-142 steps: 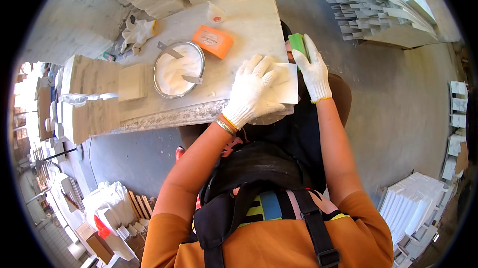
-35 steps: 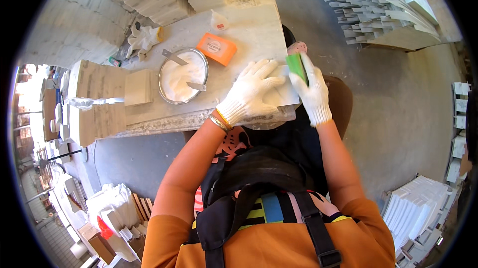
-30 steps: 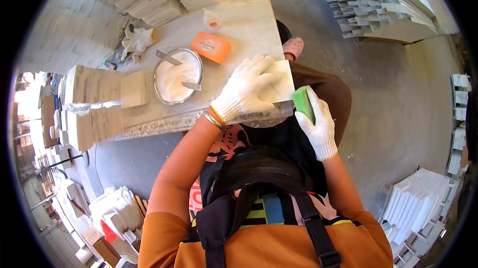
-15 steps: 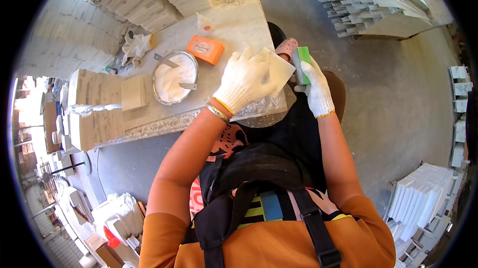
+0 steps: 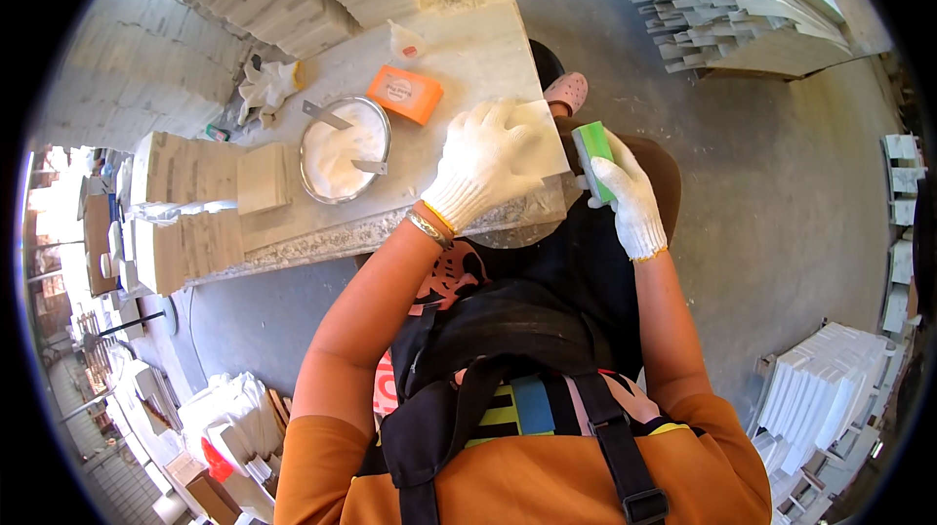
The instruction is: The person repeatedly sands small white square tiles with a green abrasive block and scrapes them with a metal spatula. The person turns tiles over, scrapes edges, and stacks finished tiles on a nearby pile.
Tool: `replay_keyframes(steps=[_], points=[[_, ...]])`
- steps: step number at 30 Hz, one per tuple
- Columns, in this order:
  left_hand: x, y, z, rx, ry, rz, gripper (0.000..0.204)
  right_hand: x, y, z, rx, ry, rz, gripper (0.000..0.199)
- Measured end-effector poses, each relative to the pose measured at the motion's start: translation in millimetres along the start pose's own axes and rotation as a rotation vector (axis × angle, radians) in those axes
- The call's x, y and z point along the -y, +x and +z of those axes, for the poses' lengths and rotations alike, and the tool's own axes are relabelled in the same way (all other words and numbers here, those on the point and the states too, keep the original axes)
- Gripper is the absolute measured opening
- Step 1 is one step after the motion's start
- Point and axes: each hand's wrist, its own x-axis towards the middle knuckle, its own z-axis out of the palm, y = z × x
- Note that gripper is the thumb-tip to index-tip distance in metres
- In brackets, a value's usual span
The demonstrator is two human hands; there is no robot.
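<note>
My left hand (image 5: 491, 159), in a white knit glove, is closed on a pale, flat stone tile (image 5: 555, 146) at the right end of the worktable. The back of the hand covers much of the tile. My right hand (image 5: 630, 195), gloved the same way, grips a green sanding block (image 5: 593, 156) with a grey layer along its left side. A small gap separates the block from the tile. Left of my left hand stand a round metal bowl (image 5: 305, 159) of white paste with two flat metal scrapers, and an orange box (image 5: 405, 95).
The stone-topped worktable (image 5: 468, 57) also carries stacked tiles (image 5: 185, 169), a spare glove (image 5: 266, 91) and a small white plastic bag (image 5: 405, 41). Tall slab stacks (image 5: 146, 61) rise behind. Further piles stand on the floor, at the far right (image 5: 727, 13) and lower right (image 5: 830, 383).
My right hand has drawn back slightly towards me with the sanding block, which is now tilted. The tile in my left hand has been lowered and lies flatter near the table edge.
</note>
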Motion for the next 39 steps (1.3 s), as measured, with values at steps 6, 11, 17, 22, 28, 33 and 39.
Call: replay_keyframes(steps=[6,11,17,22,28,33,39], points=[[6,0,12,-0.063,-0.061,0.160,0.056,-24,-7,9,-0.078,-0.294,-0.403,0.073],[7,1,9,-0.033,-0.085,0.151,0.059,-13,32,26,-0.172,-0.705,-0.563,0.071],[7,1,11,-0.038,-0.111,0.142,0.058,2,65,25,-0.186,-0.674,-0.410,0.072],[6,-1,8,-0.042,-0.135,0.144,0.059,-35,-20,11,-0.123,-0.714,-0.545,0.072],[7,1,5,-0.008,-0.149,0.142,0.058,-11,53,26,-0.231,-0.731,-0.493,0.069],[6,3,6,-0.016,-0.170,0.146,0.059,-9,62,21,-0.202,-0.668,-0.493,0.068],[9,0,7,-0.040,-0.194,0.158,0.060,-31,-24,17,-0.157,-0.707,-0.513,0.069]])
